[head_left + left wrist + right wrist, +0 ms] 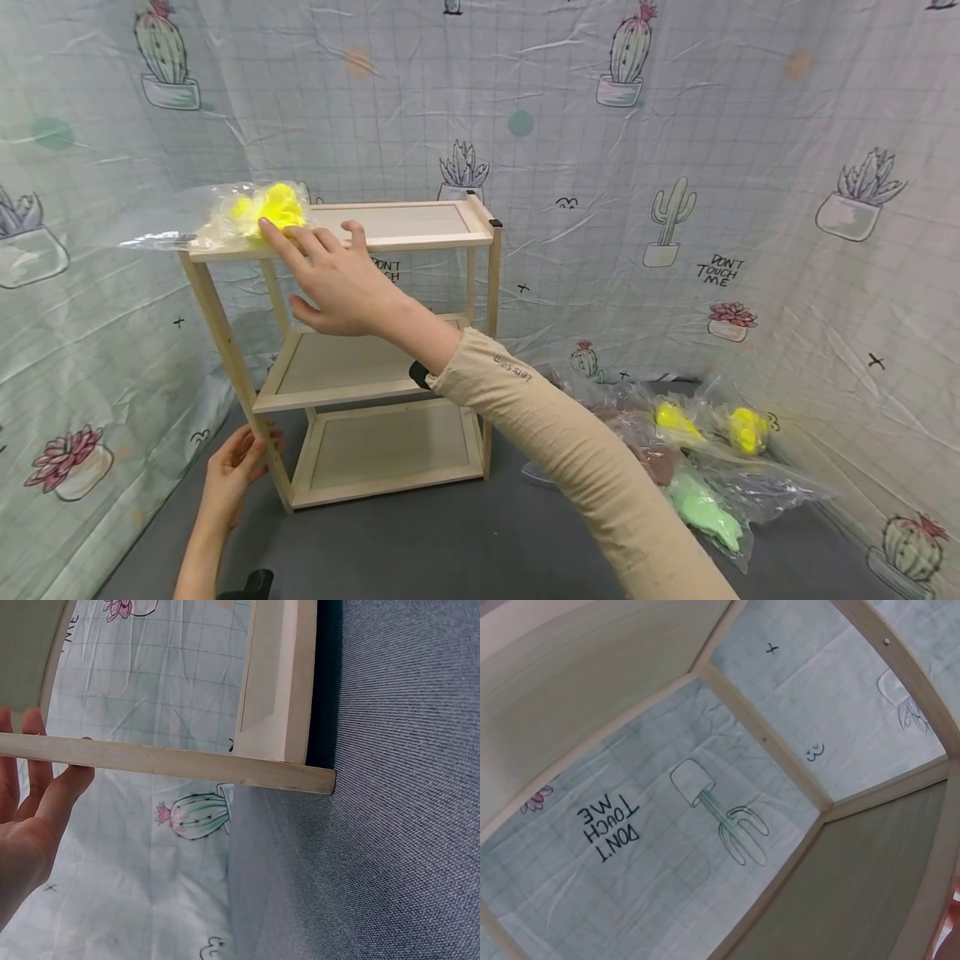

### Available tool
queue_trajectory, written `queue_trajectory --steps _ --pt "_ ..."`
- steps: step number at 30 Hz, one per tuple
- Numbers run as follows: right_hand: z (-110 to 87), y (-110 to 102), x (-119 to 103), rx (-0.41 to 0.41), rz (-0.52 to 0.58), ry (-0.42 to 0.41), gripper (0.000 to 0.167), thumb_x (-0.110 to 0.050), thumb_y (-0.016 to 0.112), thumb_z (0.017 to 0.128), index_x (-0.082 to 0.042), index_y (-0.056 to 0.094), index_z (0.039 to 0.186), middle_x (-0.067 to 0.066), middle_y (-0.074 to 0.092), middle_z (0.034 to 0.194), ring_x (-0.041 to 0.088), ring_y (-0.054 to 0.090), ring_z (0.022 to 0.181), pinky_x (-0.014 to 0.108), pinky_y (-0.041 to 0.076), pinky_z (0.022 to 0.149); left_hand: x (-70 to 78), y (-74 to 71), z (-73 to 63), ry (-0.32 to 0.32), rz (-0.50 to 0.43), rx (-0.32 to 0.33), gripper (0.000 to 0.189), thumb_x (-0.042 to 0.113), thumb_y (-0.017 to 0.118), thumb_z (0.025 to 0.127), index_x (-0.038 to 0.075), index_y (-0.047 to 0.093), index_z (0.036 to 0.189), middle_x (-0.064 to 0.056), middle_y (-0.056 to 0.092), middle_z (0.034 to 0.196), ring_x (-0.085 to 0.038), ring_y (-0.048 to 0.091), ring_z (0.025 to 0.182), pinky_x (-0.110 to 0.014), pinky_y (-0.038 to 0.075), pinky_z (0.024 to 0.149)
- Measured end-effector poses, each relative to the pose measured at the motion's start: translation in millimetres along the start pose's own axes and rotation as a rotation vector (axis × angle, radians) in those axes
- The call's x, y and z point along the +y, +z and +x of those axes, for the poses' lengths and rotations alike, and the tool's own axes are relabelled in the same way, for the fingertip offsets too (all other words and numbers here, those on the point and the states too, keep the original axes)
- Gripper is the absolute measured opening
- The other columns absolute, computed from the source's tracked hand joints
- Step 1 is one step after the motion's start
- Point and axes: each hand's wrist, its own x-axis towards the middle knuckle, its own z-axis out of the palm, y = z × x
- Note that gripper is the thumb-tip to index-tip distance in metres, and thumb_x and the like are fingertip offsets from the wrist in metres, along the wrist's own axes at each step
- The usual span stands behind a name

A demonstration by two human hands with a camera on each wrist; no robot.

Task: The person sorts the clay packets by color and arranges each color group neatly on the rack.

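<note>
A three-tier wooden shelf point(375, 393) stands on the grey surface. Down at its front left post point(279, 467), my left hand point(234, 467) holds on, its thumb and fingers on either side of the wood; the left wrist view shows this post point(165, 760) crossing the fingers point(56, 799). On the left end of the top tier lies a clear plastic bag point(168, 221) with bright yellow lumps point(279, 207) inside, its loose end hanging past the edge. My right hand point(337, 275) reaches over the top front rail with spread fingers, the index fingertip against the bagged yellow lumps.
Several clear bags lie in a pile at the right, holding yellow pieces point(747, 429), a light green piece point(705, 510) and brownish ones point(656, 462). A cactus-print curtain point(555, 167) hangs close behind the shelf and on both sides.
</note>
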Motion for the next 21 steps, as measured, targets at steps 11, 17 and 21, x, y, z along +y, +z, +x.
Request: queue_trajectory --steps 11,17,21 --pt "-27.9 -2 9 0.046 -0.04 0.013 0.066 -0.04 0.034 0.09 -0.015 0.008 0.144 -0.001 0.023 0.147 0.014 0.025 0.133 0.045 0.019 0.102 2.4 2.5 -1.2 -0.001 -0.005 0.015 0.03 0.006 0.042 0.093 0.011 0.052 0.121 0.016 0.065 0.097 0.002 0.063 0.086 -0.015 0.049 0.067" --pt "-56.8 0 20 0.131 -0.008 -0.024 0.063 -0.037 0.041 0.09 -0.012 0.018 0.143 0.003 0.029 0.145 0.022 0.024 0.134 0.048 0.02 0.101 2.7 2.6 -1.7 0.009 -0.013 0.006 0.031 0.005 0.041 0.093 0.01 0.052 0.122 0.015 0.065 0.098 0.002 0.063 0.087 -0.015 0.049 0.067" --pt "-76.8 1 26 0.2 0.0 -0.029 0.061 -0.034 0.044 0.089 -0.01 0.024 0.141 0.004 0.034 0.141 0.023 0.027 0.132 0.047 0.021 0.1 2.3 3.5 -1.8 -0.001 0.003 0.011 0.031 0.006 0.042 0.093 0.011 0.052 0.122 0.016 0.064 0.098 0.002 0.062 0.087 -0.015 0.049 0.067"
